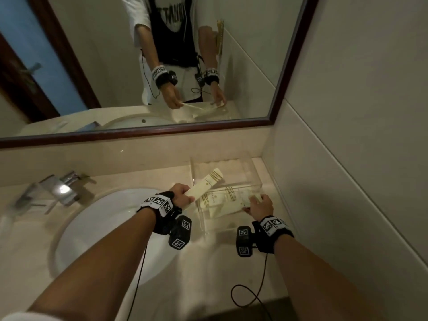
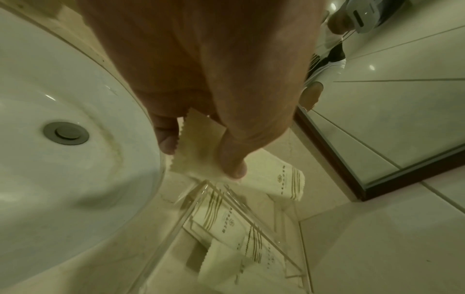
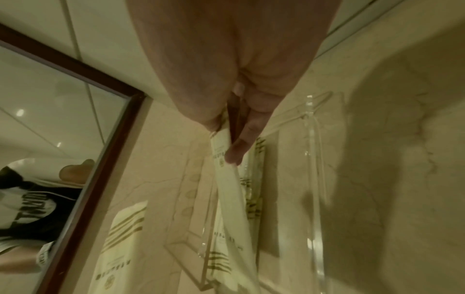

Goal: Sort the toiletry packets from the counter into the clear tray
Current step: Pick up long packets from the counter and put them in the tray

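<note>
A clear tray (image 1: 256, 181) stands on the counter's right end, by the wall, with cream packets (image 1: 220, 200) striped in gold lying inside. My left hand (image 1: 181, 195) pinches one end of a long cream packet (image 1: 208, 183) that slants up over the tray's left side; in the left wrist view thumb and finger clamp its serrated end (image 2: 198, 147). My right hand (image 1: 258, 205) grips the end of another packet (image 1: 249, 199) at the tray's near right part; in the right wrist view this packet (image 3: 227, 191) hangs from my fingers (image 3: 241, 147) beside the tray wall (image 3: 312, 179).
A white round sink (image 1: 111, 228) lies left of the tray, with a chrome faucet (image 1: 60, 188) behind it. A dark-framed mirror (image 1: 287, 77) rises behind the counter. A tiled wall (image 1: 347, 158) closes the right side. Black cables (image 1: 250, 290) trail from my wrists.
</note>
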